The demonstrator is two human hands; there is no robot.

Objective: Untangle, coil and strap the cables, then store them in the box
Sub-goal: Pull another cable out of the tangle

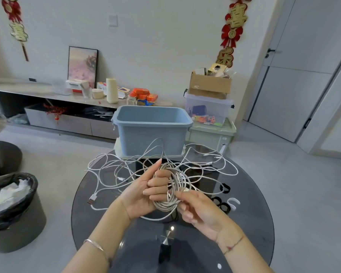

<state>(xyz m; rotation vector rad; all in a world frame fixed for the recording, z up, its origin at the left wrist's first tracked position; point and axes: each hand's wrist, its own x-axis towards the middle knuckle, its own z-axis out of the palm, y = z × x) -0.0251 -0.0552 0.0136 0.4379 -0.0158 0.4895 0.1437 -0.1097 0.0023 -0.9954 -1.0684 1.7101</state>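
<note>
I am looking down at a tangle of white cables (110, 170) sprawling over the dark glass counter (250, 223), and I cannot tell how many cables are in it, since the loops are crossing over and under each other. Both my forearms are being cut off by the lower edge of the view. The box (152, 131) is showing only its rim and inner walls; its bottom is staying out of my sight.

My left hand (152, 192) is gripping the coil (165, 205), with three fingers curling through the loops and hiding part of them, while the forefinger is pointing straight up. My right hand (197, 209) is pinching a strand at the coil's right side between thumb and forefinger. Something pale is sitting at that pinch, but it is too small to make out. The other fingers are curling loosely underneath.

The coil is hanging between my hands, above the middle of the counter, with the box standing beyond it at the far edge. A plug (92, 200) is lying to the left of my left hand, and the black straps (222, 205) are lying just right of my right hand.
</note>
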